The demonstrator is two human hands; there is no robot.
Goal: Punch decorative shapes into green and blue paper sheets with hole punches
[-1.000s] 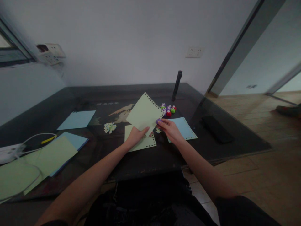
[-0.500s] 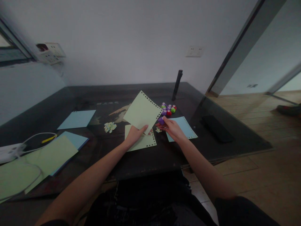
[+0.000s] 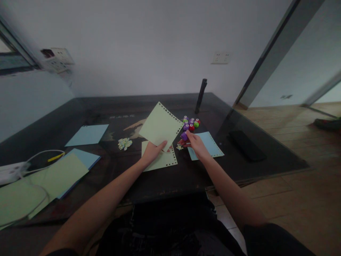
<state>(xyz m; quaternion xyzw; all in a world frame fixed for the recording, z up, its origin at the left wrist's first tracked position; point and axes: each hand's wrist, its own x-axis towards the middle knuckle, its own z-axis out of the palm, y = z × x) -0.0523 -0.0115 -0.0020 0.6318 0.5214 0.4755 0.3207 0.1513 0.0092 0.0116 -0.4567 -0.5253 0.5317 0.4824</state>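
L hand (image 3: 153, 150) pinches green sheet (image 3: 160, 125) w/ one edge punched, R hand (image 3: 195, 143) grips purple punch (image 3: 184, 136) off the paper; other edges unpunched.

Pale green sheet (image 3: 160, 125) edged with a row of punched dots, held up over a second pale green sheet (image 3: 163, 160) dotted the same way. Purple punch (image 3: 184, 136) beside a cluster of purple, red and lime green punches (image 3: 191, 123). Light blue sheets (image 3: 208, 145) on a dark, near-black table (image 3: 170, 177).
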